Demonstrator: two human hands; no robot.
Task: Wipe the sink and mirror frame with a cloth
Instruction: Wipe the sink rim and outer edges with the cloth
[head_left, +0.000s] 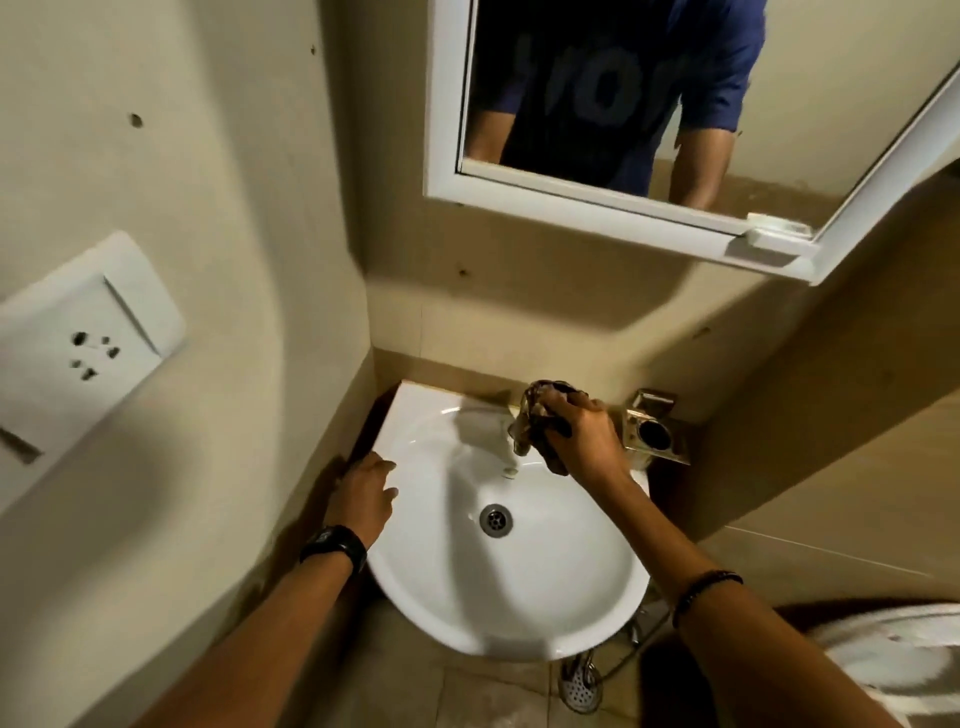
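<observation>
The right hand (584, 434) is closed around a dark bunched cloth (540, 421), pressing it at the back of the white sink (519, 597), where the tap would stand — the tap itself is hidden under the cloth. The left hand (363, 496) lies open, fingers spread, steadying the sink's left rim. To do this well, it seems best to work the cloth all round the tap base, then sweep down towards the drain (496, 519). The white mirror frame (571, 205) hangs above — apparently not yet reached.
</observation>
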